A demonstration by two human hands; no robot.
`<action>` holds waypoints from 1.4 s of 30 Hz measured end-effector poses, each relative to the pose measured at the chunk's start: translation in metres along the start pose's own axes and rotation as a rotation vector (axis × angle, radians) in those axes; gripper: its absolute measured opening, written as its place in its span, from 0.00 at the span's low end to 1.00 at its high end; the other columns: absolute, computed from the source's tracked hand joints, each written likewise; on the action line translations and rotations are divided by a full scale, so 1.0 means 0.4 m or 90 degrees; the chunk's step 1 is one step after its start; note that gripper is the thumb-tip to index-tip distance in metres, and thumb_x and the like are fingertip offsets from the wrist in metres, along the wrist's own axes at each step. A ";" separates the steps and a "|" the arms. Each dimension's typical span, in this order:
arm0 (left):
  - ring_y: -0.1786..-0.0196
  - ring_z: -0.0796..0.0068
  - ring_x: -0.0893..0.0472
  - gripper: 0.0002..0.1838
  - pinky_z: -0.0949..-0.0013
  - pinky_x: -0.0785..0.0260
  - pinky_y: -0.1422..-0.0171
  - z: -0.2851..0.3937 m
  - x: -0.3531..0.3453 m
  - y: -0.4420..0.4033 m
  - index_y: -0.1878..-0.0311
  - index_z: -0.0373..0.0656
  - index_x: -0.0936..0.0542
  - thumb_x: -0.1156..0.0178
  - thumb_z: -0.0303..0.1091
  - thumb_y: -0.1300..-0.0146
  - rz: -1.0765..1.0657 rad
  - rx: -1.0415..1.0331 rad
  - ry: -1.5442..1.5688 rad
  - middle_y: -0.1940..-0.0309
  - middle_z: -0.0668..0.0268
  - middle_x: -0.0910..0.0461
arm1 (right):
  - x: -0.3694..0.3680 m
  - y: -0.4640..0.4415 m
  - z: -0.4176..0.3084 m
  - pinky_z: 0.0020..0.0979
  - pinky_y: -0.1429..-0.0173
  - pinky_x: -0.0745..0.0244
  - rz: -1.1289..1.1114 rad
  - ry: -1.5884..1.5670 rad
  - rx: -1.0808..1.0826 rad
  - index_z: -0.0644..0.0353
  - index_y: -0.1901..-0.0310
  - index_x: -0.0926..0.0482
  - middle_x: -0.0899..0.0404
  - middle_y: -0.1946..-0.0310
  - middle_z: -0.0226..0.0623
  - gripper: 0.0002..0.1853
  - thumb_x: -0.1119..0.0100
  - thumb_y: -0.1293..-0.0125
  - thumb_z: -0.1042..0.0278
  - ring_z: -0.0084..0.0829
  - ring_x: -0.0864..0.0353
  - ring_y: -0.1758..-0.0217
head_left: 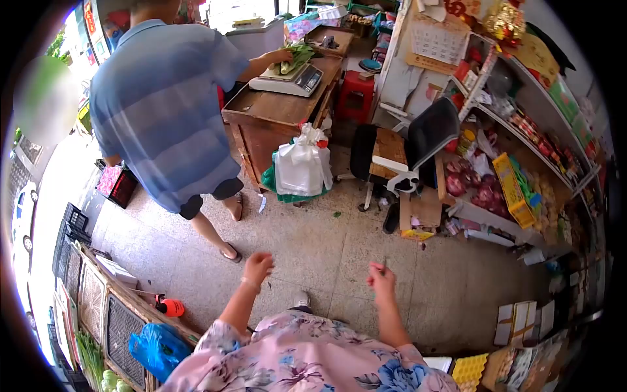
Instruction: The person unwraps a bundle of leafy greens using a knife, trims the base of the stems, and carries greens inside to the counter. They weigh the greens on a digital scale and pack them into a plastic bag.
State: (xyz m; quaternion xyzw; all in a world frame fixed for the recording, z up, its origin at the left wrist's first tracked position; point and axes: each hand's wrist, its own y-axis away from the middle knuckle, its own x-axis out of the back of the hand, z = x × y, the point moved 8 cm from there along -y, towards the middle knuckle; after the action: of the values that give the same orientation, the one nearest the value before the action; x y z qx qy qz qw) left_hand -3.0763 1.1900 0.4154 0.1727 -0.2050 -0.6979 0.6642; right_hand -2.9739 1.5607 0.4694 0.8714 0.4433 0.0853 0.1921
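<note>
My left hand (259,268) is raised over the floor in front of me, fingers curled in, a band at the wrist. Nothing shows in it. Out to the right, my right hand (381,279) is closed, with a thin dark tip sticking up past the fingers; what it is I cannot make out. Both hands are apart from the furniture. Ahead, another person in a blue striped shirt (163,98) has a hand on leafy green vegetables (297,60) lying on a white digital scale (287,80).
The scale stands on a wooden desk (251,111) with white plastic bags (302,163) hanging from it. An office chair (424,140) and stocked shelves (522,124) are to the right. A blue bag (159,349) and an orange bottle (171,307) are at the left.
</note>
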 end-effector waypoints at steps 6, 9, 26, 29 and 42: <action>0.65 0.77 0.24 0.13 0.74 0.32 0.62 0.524 -0.388 -0.348 0.55 0.41 0.27 0.44 0.34 0.42 -0.161 -0.125 -0.002 0.66 0.68 0.23 | 0.236 -0.284 -0.078 0.22 0.83 0.41 0.230 0.011 -0.049 0.61 0.60 0.25 0.27 0.82 0.32 0.09 0.46 0.40 0.68 0.21 0.32 0.85; 0.63 0.77 0.23 0.12 0.73 0.31 0.61 0.640 -0.519 -0.483 0.55 0.42 0.27 0.44 0.34 0.42 -0.191 -0.146 0.009 0.66 0.68 0.24 | 0.256 -0.428 -0.092 0.24 0.83 0.41 0.298 0.066 -0.158 0.62 0.61 0.25 0.27 0.83 0.33 0.09 0.46 0.40 0.66 0.22 0.32 0.86; 0.65 0.76 0.23 0.12 0.70 0.29 0.64 0.799 -0.251 -0.969 0.56 0.43 0.27 0.44 0.34 0.43 0.206 -0.002 0.147 0.66 0.69 0.24 | -0.897 -1.537 -0.852 0.21 0.83 0.44 -0.363 0.144 0.052 0.62 0.48 0.30 0.23 0.67 0.33 0.20 0.47 0.39 0.60 0.19 0.25 0.74; 0.69 0.78 0.24 0.13 0.73 0.31 0.68 0.914 -0.158 -1.093 0.55 0.41 0.29 0.45 0.34 0.42 0.222 -0.113 0.107 0.68 0.68 0.24 | -1.130 -1.541 -0.935 0.20 0.84 0.44 -0.405 0.038 0.097 0.64 0.48 0.33 0.24 0.68 0.32 0.23 0.43 0.42 0.61 0.20 0.23 0.71; 0.48 0.55 0.28 0.46 0.63 0.37 0.43 1.595 -0.085 -1.571 0.43 0.34 0.39 0.33 0.53 0.63 0.462 -0.244 -0.492 0.51 0.50 0.29 | -1.541 -1.560 -1.033 0.35 0.56 0.30 -0.388 0.289 0.300 0.70 0.58 0.29 0.23 0.65 0.46 0.31 0.37 0.52 0.48 0.40 0.23 0.61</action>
State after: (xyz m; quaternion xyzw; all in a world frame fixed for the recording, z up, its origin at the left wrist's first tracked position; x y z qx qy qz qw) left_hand -3.9398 1.2810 0.6369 -0.3006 -0.3489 -0.4622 0.7578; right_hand -3.9325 1.5041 0.6032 0.6805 0.7178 0.1101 -0.0976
